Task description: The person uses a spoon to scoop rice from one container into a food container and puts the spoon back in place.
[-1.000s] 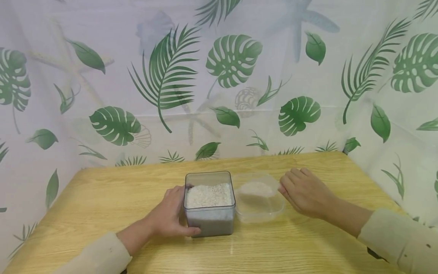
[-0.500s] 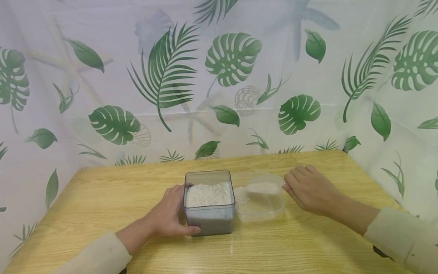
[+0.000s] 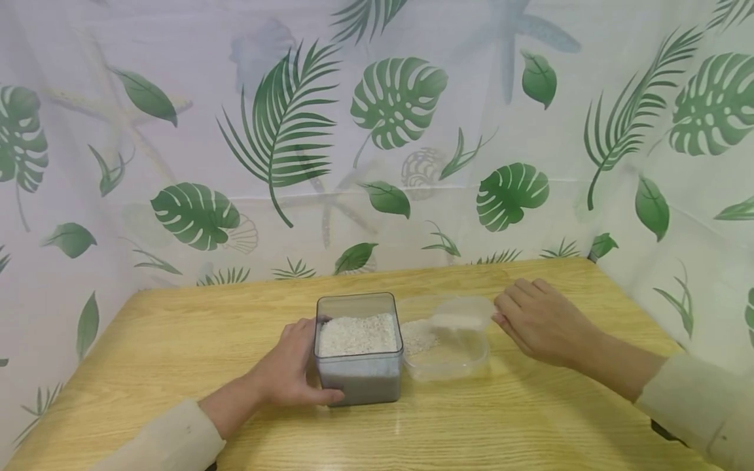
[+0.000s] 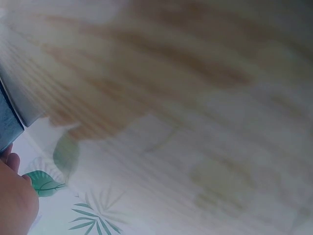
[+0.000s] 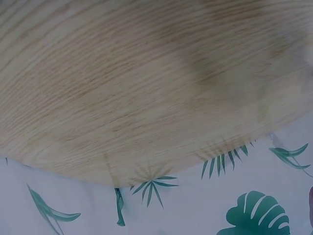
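My left hand (image 3: 290, 373) grips a dark translucent square storage box (image 3: 362, 389) at its left side, thumb across the front. White grains that look like rice (image 3: 359, 335) fill much of it. In the left wrist view only a corner of the box (image 4: 9, 120) and part of the hand (image 4: 17, 200) show. To the right stands a low clear plastic container (image 3: 450, 373) with a small heap of grains (image 3: 419, 337) at its left. Above its back part, my right hand (image 3: 542, 324) holds a clear scoop (image 3: 462, 311) with some grains in it; the handle is hidden in the curled fingers.
Both containers stand on a wood-grain table (image 3: 206, 340). A white cloth with green leaf prints (image 3: 400, 101) hangs behind it and along both sides. The right wrist view shows mostly table top (image 5: 137, 98) and cloth.
My right hand and the scoop have moved right and slightly back. The scoop holds less, and a heap of grains now lies at the left of the clear container. My left hand stays put.
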{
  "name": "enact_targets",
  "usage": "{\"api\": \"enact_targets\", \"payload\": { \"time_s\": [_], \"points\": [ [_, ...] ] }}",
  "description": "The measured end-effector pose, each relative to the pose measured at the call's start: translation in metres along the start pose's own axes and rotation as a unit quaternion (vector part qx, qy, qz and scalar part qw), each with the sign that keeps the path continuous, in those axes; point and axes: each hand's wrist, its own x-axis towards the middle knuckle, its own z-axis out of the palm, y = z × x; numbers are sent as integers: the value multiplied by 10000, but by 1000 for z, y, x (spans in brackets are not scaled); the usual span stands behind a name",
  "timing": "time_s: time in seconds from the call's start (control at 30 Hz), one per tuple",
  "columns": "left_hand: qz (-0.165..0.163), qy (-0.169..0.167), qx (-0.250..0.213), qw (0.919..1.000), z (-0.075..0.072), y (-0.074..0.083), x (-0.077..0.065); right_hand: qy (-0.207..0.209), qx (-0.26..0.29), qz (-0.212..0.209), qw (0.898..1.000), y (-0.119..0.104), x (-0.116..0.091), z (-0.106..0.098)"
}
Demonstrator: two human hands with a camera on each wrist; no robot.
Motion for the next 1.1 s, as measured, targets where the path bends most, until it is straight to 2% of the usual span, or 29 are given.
{"api": "enact_targets", "payload": {
  "time_s": [0.4, 0.77, 0.93, 1.1],
  "points": [
    [-5, 17, 25, 10000, -1, 0, 0, 136, -54, -95, 9998, 10, -5, -8],
    [-17, 10, 39, 10000, 0, 0, -1, 455, 25, -403, 9981, 17, -13, -10],
    [-85, -14, 27, 10000, 0, 0, -1, 787, 147, -610, 9949, 17, -7, -9],
    [-120, -21, -5, 9999, 0, 0, -1, 1147, 197, -611, 9913, 15, 11, -14]
  ]
}}
